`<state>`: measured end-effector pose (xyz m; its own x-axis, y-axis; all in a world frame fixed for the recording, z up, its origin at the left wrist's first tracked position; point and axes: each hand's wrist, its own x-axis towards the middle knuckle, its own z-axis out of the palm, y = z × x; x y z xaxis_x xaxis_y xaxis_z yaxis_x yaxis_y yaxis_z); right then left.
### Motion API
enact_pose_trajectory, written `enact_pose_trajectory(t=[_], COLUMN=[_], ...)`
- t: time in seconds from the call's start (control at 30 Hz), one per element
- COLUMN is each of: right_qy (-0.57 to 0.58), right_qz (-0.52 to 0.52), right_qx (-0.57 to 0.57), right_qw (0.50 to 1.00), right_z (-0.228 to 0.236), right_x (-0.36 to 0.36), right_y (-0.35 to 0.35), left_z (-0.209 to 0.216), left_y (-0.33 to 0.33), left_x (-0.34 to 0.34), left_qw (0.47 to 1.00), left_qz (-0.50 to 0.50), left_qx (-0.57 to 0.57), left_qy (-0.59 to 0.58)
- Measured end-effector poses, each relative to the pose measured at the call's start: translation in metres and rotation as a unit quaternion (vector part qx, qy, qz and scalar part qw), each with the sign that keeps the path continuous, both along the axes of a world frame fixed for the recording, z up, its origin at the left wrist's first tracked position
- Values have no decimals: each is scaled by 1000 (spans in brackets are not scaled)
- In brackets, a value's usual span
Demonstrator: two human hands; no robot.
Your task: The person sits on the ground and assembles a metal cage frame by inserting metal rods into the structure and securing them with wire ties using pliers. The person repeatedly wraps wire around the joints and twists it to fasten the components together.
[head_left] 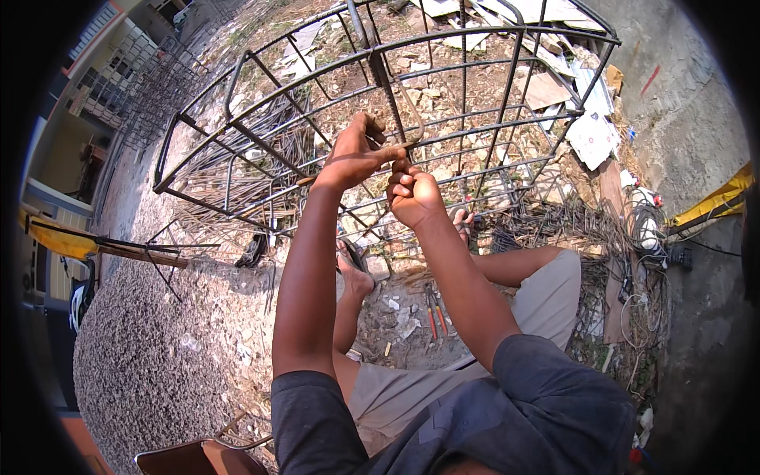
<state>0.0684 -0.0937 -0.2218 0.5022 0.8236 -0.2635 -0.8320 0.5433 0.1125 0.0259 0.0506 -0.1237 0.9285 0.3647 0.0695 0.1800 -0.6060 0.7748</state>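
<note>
A cage of dark steel reinforcing bars (439,36) stands in front of me. At its near side my left hand (352,162) has its fingers curled and its thumb stretched toward my right hand. Beside the thumb tip, a thin bent rusty wire (418,127) runs along an upright bar. My right hand (414,195) is just below and to the right, its fingers pinched together close to the left thumb. What either hand grips is too small or hidden to make out. On the ground between my legs lies a tool with red handles (436,317), like pincers.
A gravel heap (150,356) rises at the left. Loose bars (237,170) lie beyond the cage's left part. Broken boards (590,131) and tangled wire (554,222) lie at right, beside a concrete wall (689,87). A brown chair (198,457) is at lower left.
</note>
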Motion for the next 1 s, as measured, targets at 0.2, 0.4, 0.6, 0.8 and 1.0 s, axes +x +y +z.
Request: enact_pose_trajectory(t=[0.2, 0.4, 0.6, 0.8, 1.0], right_qy=[18, 14, -37, -322, -529], right_qz=[-16, -16, -35, -281, -289], right_qx=[-22, -55, -187, -291, -378], right_qw=[999, 998, 981, 856, 703], right_z=[0, 6, -29, 20, 67], right_x=[1, -7, -35, -33, 12], right_y=[4, 11, -25, -76, -45], left_z=[15, 9, 8, 18, 10], left_y=[-10, -6, -6, -16, -10], left_x=[-3, -5, -6, -8, -10], left_qw=[994, 996, 996, 999, 999], left_qz=[-85, -70, -57, -49, -39], left_qx=[-66, -52, -65, 3, 9], left_qy=[16, -21, -9, -15, -19])
